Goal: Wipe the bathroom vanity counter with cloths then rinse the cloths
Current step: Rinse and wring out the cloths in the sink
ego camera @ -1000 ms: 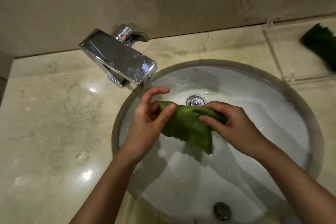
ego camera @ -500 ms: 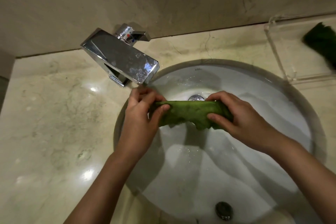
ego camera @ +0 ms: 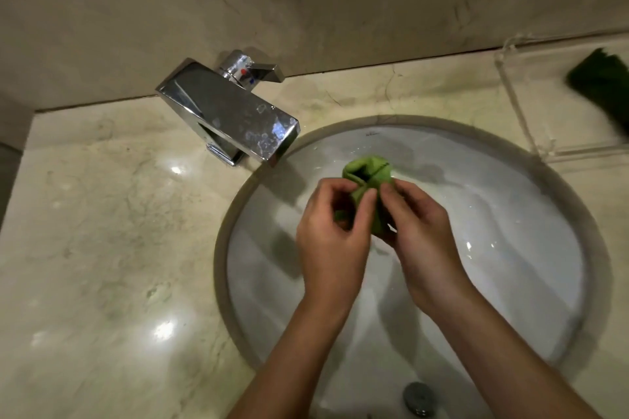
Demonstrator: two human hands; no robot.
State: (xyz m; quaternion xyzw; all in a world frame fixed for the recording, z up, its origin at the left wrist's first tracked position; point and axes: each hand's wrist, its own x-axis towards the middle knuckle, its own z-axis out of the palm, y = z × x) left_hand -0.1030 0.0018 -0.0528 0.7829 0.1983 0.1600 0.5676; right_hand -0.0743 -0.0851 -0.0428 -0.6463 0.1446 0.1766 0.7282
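A light green cloth (ego camera: 369,172) is bunched into a small wad over the white oval sink (ego camera: 510,248). My left hand (ego camera: 332,238) and my right hand (ego camera: 422,231) are pressed close together, and both grip the wad, with a fold of it sticking up above my fingers. Much of the cloth is hidden inside my hands. A second, darker green cloth (ego camera: 602,85) lies at the far right edge of the beige marble counter (ego camera: 102,248).
A square chrome faucet (ego camera: 228,116) with a lever handle stands at the sink's upper left; no water runs from it. A clear acrylic tray (ego camera: 517,112) holds the dark cloth at right. The drain plug (ego camera: 418,398) sits at the bottom.
The cloth was stretched wide between my hands. My hands have come together and folded it into a tight wad over the basin.
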